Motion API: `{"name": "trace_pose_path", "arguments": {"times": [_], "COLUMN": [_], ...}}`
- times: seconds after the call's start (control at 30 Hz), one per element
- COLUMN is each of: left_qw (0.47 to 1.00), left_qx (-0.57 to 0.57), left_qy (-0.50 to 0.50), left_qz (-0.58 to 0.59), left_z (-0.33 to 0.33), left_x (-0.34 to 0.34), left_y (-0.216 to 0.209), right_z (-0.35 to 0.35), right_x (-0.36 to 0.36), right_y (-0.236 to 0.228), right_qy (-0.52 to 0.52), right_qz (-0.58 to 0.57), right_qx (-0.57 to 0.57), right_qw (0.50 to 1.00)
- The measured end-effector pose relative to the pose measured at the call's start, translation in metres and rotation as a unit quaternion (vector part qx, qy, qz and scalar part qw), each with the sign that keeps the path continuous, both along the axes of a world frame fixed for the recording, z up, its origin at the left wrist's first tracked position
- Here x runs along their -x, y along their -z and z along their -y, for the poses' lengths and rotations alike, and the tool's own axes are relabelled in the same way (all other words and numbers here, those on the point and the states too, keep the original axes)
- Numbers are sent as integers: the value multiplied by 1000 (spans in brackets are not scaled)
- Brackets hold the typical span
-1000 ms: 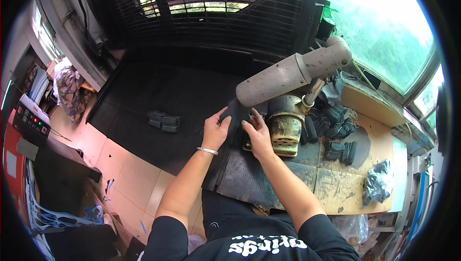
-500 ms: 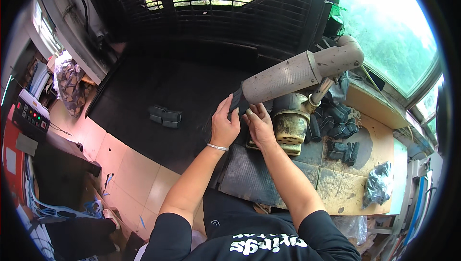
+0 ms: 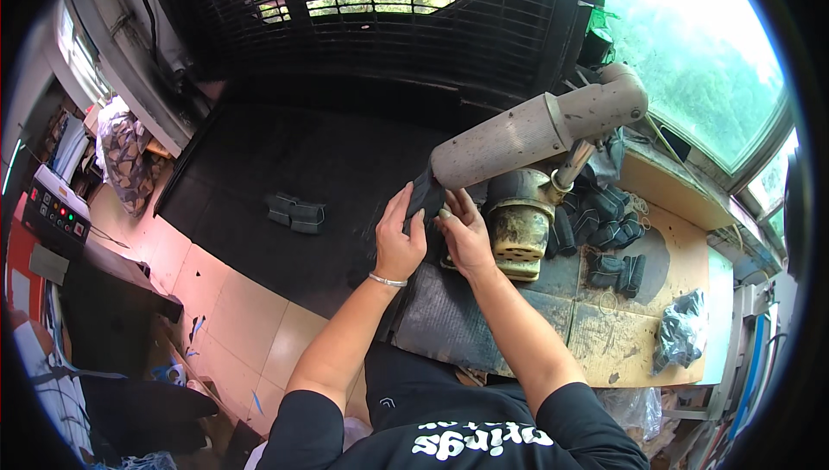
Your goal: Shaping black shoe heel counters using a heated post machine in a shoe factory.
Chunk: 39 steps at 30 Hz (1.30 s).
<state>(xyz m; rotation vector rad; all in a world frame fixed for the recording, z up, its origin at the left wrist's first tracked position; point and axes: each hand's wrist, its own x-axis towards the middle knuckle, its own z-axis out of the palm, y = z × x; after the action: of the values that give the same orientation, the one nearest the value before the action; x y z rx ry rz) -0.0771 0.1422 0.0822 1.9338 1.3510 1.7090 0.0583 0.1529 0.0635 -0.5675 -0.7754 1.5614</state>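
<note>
Both hands hold a dark piece of fabric [image 3: 421,192] against the open end of a grey, ribbed metal cylinder [image 3: 496,146], which looks like a hot-air blower nozzle. My left hand [image 3: 400,241], with a bracelet at its wrist, pinches the fabric's left side between thumb and fingers. On the other side, my right hand [image 3: 467,237] has its thumb and fingers closed at the fabric's edge. The fabric's far part is hidden behind the nozzle. Just right of my right hand stands the blower's stained, round base [image 3: 521,232] with holes low in its side.
Two dark rolled fabric bundles [image 3: 296,213] lie on the black table [image 3: 233,159] to the left. Several more dark bundles [image 3: 604,221] are heaped right of the base. A clear plastic bag [image 3: 680,332] lies on the cardboard-covered bench [image 3: 596,345]. A control box [image 3: 60,206] stands far left.
My hands have shifted slightly left with the fabric, still at the nozzle's end. At the lower left, the shoes of another person have gone from view.
</note>
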Motion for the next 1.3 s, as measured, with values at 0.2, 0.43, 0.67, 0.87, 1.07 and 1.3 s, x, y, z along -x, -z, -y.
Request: {"name": "trace_pose_path", "arguments": {"times": [0.2,0.43,0.67,0.87,1.07,1.3], "left_qw": [1000,1000,1000,1000,999,999], "left_qx": [-2,-12,-13,-18,-24,-32], "left_qy": [4,9,15,13,19,15], "left_qz": [8,8,12,10,15,26], "left_z": [7,15,23,29,32,32], "left_x": [-2,0,-1,-1,-1,1], "left_y": [3,4,4,7,10,10], "right_z": [5,12,16,24,29,28], "right_x": [-3,-3,-6,-6,-8,-5], "right_y": [1,1,6,2,0,-1], "right_qy": [-6,-15,-16,-21,-23,-12], "right_qz": [2,4,6,2,0,17], "right_qx": [-8,-30,-41,-38,-46,-61], "right_qw": [1000,999,999,999,999,998]}}
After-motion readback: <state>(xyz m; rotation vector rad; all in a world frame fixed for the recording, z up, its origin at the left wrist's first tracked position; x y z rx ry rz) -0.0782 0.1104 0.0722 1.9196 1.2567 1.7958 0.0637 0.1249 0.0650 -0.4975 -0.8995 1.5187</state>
